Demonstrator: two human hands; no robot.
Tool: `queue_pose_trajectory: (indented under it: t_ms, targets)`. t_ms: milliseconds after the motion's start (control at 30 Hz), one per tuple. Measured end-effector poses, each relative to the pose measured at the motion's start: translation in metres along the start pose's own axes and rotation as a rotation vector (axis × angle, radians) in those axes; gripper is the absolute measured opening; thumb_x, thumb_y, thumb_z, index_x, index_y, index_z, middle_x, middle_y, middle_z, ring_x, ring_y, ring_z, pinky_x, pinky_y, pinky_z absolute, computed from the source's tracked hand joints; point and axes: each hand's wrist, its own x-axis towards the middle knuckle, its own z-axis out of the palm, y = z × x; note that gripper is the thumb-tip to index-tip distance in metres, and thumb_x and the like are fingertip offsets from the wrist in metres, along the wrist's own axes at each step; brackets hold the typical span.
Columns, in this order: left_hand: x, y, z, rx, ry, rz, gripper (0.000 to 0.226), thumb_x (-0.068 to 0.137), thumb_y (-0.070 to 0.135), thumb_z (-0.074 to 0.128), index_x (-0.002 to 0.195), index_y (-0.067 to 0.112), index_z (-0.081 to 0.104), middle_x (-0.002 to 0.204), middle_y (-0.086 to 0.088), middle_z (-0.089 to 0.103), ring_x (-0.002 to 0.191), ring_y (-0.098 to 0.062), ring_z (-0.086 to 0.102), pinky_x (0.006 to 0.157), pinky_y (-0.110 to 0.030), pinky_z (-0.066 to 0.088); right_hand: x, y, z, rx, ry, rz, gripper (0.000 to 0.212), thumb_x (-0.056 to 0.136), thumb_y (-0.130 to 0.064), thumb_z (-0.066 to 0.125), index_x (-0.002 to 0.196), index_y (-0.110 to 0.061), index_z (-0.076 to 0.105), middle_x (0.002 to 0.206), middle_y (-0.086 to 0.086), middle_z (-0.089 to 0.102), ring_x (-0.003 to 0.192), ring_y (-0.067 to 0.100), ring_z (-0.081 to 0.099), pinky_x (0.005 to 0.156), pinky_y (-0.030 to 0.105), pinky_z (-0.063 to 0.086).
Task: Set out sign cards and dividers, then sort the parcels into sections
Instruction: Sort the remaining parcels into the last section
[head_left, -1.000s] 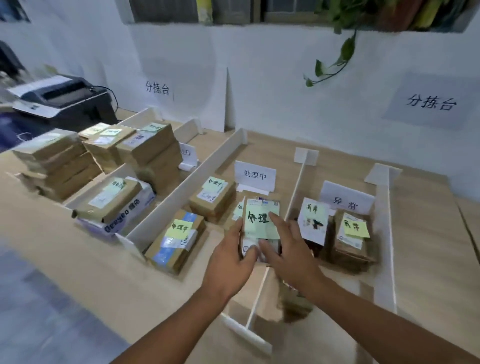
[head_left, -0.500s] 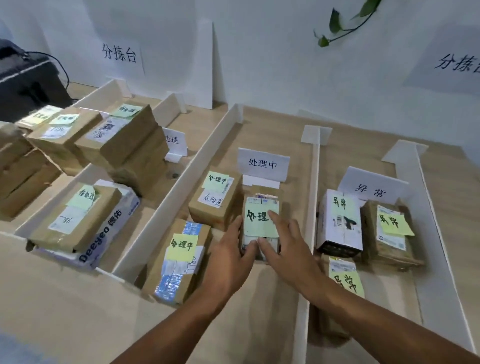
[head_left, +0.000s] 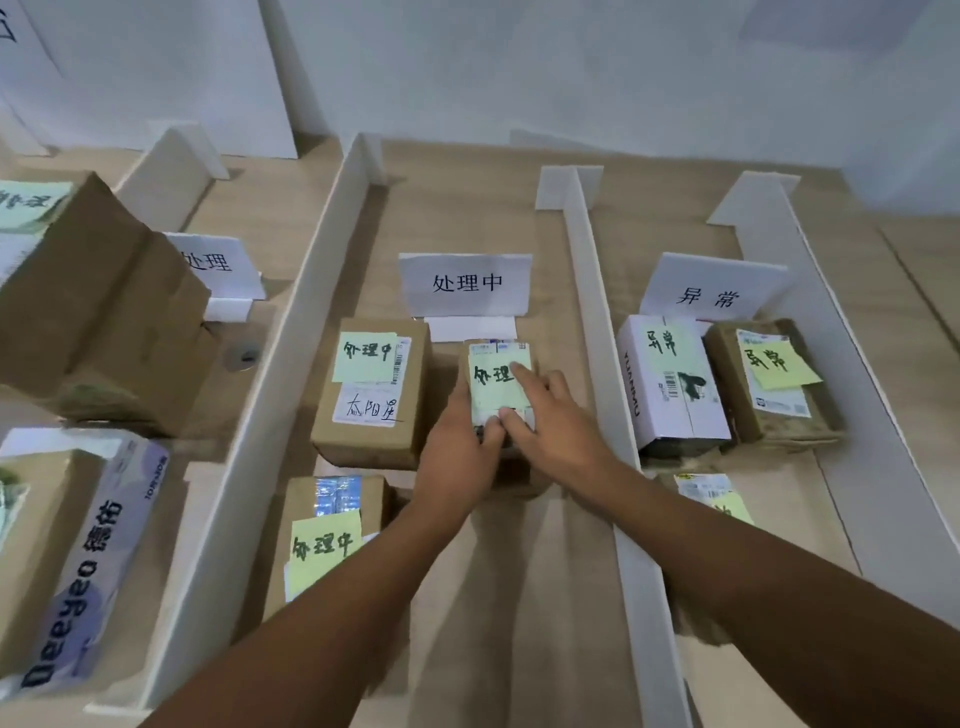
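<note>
In the middle section a small parcel (head_left: 500, 375) with a green note on top sits on the table just in front of the sign card "处理中" (head_left: 465, 283). My left hand (head_left: 457, 452) grips its left side, thumb on the near edge. Beside it, my right hand (head_left: 548, 421) lies on the parcel with the forefinger straight across the note. Two brown parcels with green notes share this section, one (head_left: 371, 400) to the left and one (head_left: 332, 535) nearer me. White dividers (head_left: 291, 332) (head_left: 597, 322) bound the section.
The right section holds the sign card "异常" (head_left: 711, 291), a white parcel (head_left: 670, 384), a brown parcel (head_left: 769, 384) and another (head_left: 711, 493) partly under my right arm, with a third divider (head_left: 831, 291) beyond. At left stand a stack of brown boxes (head_left: 98, 306) and a Deeyeo box (head_left: 78, 561).
Both hands have carried the small parcel forward toward the "处理中" card and lowered it. The view has moved closer to the sections.
</note>
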Motion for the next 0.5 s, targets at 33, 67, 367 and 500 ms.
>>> queue_pose_trajectory:
  t_ms: [33,67,367,500]
  targets:
    - [0.002,-0.005,0.001,0.009,-0.010,0.007,0.056,0.099,0.027,0.054,0.151,0.033,0.034,0.122,0.017,0.061,0.096,0.000,0.059,0.071,-0.008,0.039,0.001,-0.001,0.004,-0.022,-0.005,0.005,0.065,0.101,-0.048,0.048,0.159,-0.033,0.023,0.143,0.003,0.037,0.117,0.026,0.055,0.088,0.038,0.051]
    - [0.003,-0.008,0.001,0.014,-0.020,0.013,0.054,0.099,0.026,0.053,0.150,0.033,0.035,0.120,0.016,0.062,0.096,-0.002,0.061,0.069,-0.008,0.040,-0.001,-0.001,0.007,-0.032,-0.011,0.011,0.065,0.102,-0.049,0.047,0.159,-0.033,0.022,0.144,0.004,0.037,0.119,0.027,0.054,0.089,0.039,0.051]
    - [-0.020,0.069,0.001,0.147,0.014,0.256,0.064,0.102,0.033,0.056,0.156,0.006,0.035,0.163,-0.014,0.033,0.153,-0.028,0.023,0.125,-0.046,0.022,-0.070,0.010,-0.091,-0.044,0.153,0.028,0.062,0.104,-0.051,0.042,0.160,-0.032,0.024,0.148,0.007,0.040,0.134,0.030,0.042,0.109,0.047,0.040]
    - [-0.047,0.151,0.063,0.201,-0.206,0.453,0.071,0.100,0.051,0.054,0.160,0.020,0.030,0.167,-0.002,0.027,0.155,-0.022,0.019,0.125,-0.046,0.022,-0.151,0.068,-0.182,-0.159,0.311,0.139,0.062,0.104,-0.053,0.041,0.160,-0.033,0.024,0.154,0.004,0.036,0.139,0.028,0.036,0.111,0.047,0.038]
